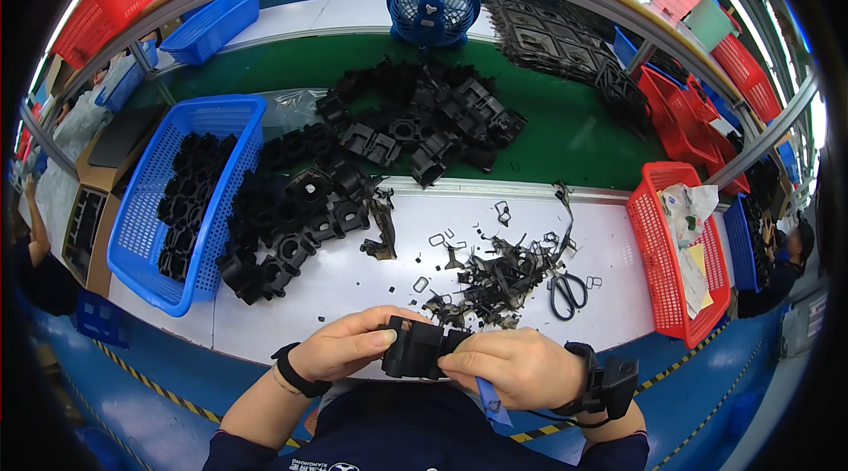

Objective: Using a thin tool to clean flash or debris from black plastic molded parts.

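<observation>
Close in front of me, my left hand [349,343] is closed on a black moulded plastic part [412,349], thumb on its face. At the part's right end, my right hand [517,368] has its fingers pinched together against it. A flat blue piece [492,402] sticks out below the right hand, seemingly gripped in it; its other end is hidden. Beyond the hands lies a pile of black plastic scraps [503,281]. Scissors with black handles [568,296] rest at the pile's right edge.
Many similar black parts [300,219] are heaped on the left and on the green surface [565,131]. A blue basket [124,241] of parts stands left; a red basket [649,250] with bags and paper stands right. A blue fan [433,7] is at the back. Other people work at both sides.
</observation>
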A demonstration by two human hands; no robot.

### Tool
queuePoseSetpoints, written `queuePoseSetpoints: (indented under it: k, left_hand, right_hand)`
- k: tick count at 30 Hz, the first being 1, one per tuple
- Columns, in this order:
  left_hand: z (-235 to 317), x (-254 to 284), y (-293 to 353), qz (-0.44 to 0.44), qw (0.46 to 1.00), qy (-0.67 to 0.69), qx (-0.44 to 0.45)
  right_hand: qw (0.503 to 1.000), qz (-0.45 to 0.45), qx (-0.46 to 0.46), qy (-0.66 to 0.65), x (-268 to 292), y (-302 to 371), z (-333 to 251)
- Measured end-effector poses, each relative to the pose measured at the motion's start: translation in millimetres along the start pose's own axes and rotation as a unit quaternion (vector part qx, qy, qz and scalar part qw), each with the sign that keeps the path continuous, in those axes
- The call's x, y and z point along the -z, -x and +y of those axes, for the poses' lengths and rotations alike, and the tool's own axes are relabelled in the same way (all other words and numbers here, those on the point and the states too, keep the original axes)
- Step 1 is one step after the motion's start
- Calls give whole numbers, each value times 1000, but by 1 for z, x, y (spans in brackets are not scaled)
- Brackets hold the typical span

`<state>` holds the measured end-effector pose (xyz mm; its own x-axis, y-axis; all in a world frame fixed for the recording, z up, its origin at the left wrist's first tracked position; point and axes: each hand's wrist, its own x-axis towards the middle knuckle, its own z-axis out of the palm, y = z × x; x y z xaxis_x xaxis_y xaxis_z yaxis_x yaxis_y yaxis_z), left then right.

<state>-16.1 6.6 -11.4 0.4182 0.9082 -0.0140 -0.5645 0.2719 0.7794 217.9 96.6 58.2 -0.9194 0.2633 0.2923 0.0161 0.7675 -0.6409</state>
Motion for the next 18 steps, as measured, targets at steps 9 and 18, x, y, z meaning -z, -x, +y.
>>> queuePoseSetpoints:
  k: [9, 18]
  left_hand:
    - [3, -2, -2, 11, 999, 13, 27]
    - [-11, 10, 2, 51, 989, 132, -32]
  right_hand:
    - [998, -40, 3, 47, 1, -3, -1]
    - [987, 130, -65, 66, -4, 2, 16]
